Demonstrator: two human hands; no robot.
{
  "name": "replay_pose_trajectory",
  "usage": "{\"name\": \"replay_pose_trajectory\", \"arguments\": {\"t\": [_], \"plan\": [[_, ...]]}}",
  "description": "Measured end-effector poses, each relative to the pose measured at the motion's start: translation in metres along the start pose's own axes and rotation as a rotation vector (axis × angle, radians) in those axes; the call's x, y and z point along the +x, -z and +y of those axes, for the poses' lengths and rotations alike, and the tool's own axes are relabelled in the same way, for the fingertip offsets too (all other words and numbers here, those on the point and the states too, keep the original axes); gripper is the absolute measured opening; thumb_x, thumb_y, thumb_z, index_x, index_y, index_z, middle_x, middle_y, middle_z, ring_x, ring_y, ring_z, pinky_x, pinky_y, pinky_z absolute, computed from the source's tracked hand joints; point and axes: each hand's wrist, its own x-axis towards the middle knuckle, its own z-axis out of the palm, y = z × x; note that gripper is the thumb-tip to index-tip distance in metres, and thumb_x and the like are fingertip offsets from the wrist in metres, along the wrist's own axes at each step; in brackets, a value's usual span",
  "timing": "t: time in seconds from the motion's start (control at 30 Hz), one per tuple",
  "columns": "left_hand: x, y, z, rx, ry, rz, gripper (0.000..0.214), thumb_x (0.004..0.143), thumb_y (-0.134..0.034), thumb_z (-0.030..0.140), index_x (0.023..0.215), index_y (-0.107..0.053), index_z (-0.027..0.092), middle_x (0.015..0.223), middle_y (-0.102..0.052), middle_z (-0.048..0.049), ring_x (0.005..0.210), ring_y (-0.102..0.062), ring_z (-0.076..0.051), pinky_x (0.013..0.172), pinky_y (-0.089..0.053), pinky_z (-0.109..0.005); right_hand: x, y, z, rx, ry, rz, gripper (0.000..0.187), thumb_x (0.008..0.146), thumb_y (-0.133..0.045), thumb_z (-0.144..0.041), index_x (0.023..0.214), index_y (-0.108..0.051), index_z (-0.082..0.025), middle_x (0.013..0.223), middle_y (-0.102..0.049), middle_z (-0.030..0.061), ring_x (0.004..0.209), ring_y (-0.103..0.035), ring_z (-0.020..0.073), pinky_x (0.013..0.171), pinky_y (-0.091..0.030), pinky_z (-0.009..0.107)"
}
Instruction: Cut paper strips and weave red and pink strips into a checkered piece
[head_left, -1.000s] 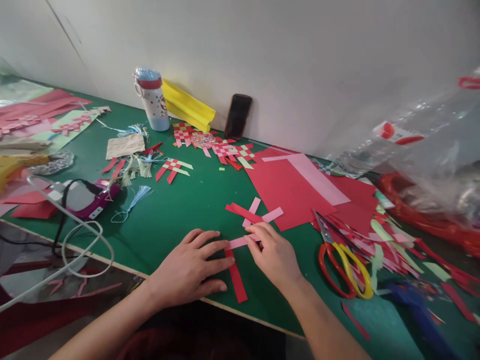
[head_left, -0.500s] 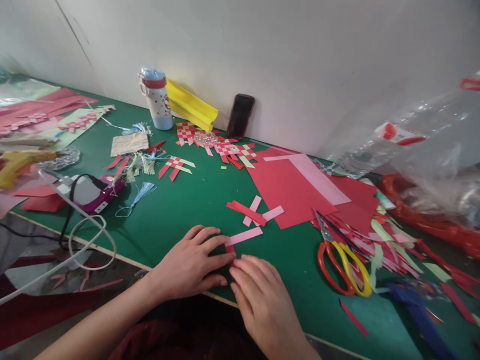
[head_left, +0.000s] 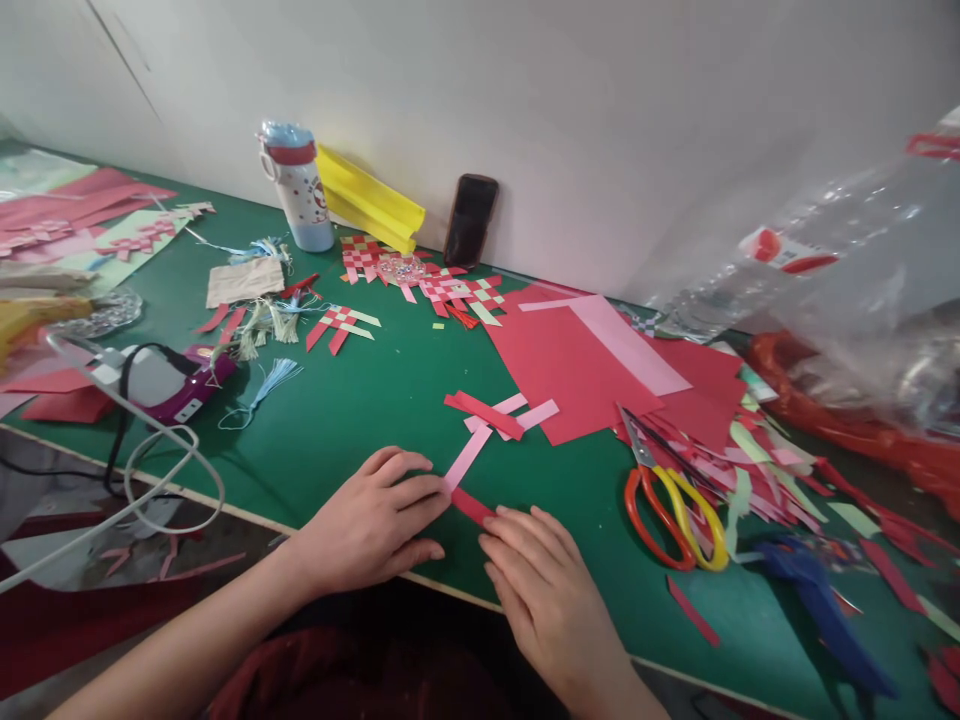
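A pink paper strip (head_left: 469, 458) and a red paper strip (head_left: 472, 508) meet at an angle near the table's front edge. My left hand (head_left: 379, 520) rests at their joint, its fingertips touching the paper and its thumb held apart. My right hand (head_left: 551, 600) has its fingers together over the red strip's right end; the fingertips' grip is partly hidden. Just beyond lie crossed pink strips (head_left: 536, 414) and folded red strips (head_left: 484, 414). Scissors with red and yellow handles (head_left: 667, 500) lie to the right of my right hand.
Red paper sheets (head_left: 577, 390) and scraps (head_left: 772, 480) cover the right side, near a blue-handled tool (head_left: 825, 610). Woven paper pieces (head_left: 457, 292), a bottle (head_left: 300, 190) and a phone (head_left: 471, 220) stand or lie at the back. Tassels (head_left: 262, 390) and a looped cable (head_left: 199, 470) are left.
The joined strips have turned: the pink one now points away from me, and more of the red one shows to the right. My right hand has moved slightly right. The view has shifted slightly.
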Motion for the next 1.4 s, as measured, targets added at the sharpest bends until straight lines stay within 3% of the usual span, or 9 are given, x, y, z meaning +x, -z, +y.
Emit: {"name": "replay_pose_trajectory", "arguments": {"t": [0.33, 0.57, 0.83, 1.23, 1.4], "plan": [[-0.003, -0.002, 0.0, -0.001, 0.031, 0.056, 0.026, 0.094, -0.053, 0.035, 0.116, -0.061, 0.023, 0.119, -0.064, -0.0034, 0.119, -0.047, -0.024, 0.104, -0.032, -0.043, -0.003, -0.012, 0.001, 0.054, -0.089, 0.048, 0.023, 0.092, -0.049, -0.013, 0.099, -0.068, -0.023, 0.098, -0.073, 0.0037, 0.1, -0.065, 0.0186, 0.097, -0.045, 0.041], [0.002, 0.003, 0.0, 0.035, 0.021, -0.062, 0.037, 0.093, -0.051, 0.042, 0.13, -0.053, 0.034, 0.138, -0.052, -0.0027, 0.131, -0.037, -0.03, 0.107, -0.026, -0.052, -0.004, -0.012, 0.001, 0.036, -0.073, 0.038, 0.021, 0.091, -0.051, -0.011, 0.101, -0.067, -0.023, 0.101, -0.072, 0.003, 0.103, -0.063, 0.0183, 0.098, -0.044, 0.04], [0.0, 0.0, 0.001, 0.039, 0.049, -0.066, 0.037, 0.094, -0.05, 0.043, 0.128, -0.055, 0.031, 0.137, -0.054, -0.0012, 0.132, -0.036, -0.029, 0.11, -0.021, -0.051, -0.008, -0.013, 0.005, 0.029, -0.042, 0.007, 0.023, 0.091, -0.05, -0.01, 0.102, -0.066, -0.023, 0.104, -0.072, 0.0035, 0.105, -0.063, 0.0191, 0.097, -0.046, 0.041], [-0.001, 0.0, 0.001, 0.061, 0.016, -0.008, 0.037, 0.092, -0.054, 0.039, 0.129, -0.055, 0.03, 0.136, -0.054, -0.0053, 0.129, -0.042, -0.028, 0.109, -0.028, -0.05, -0.006, -0.012, 0.004, 0.033, -0.046, 0.02, 0.023, 0.09, -0.052, -0.01, 0.102, -0.067, -0.023, 0.103, -0.072, 0.0043, 0.104, -0.064, 0.0194, 0.095, -0.049, 0.041], [-0.002, -0.003, 0.002, 0.06, -0.025, 0.065, 0.033, 0.094, -0.053, 0.033, 0.126, -0.057, 0.023, 0.121, -0.065, -0.0042, 0.123, -0.048, -0.023, 0.111, -0.027, -0.044, -0.007, -0.011, 0.004, 0.03, -0.061, 0.02, 0.022, 0.09, -0.052, -0.011, 0.1, -0.068, -0.023, 0.102, -0.072, 0.004, 0.105, -0.064, 0.0195, 0.095, -0.05, 0.041]]}}
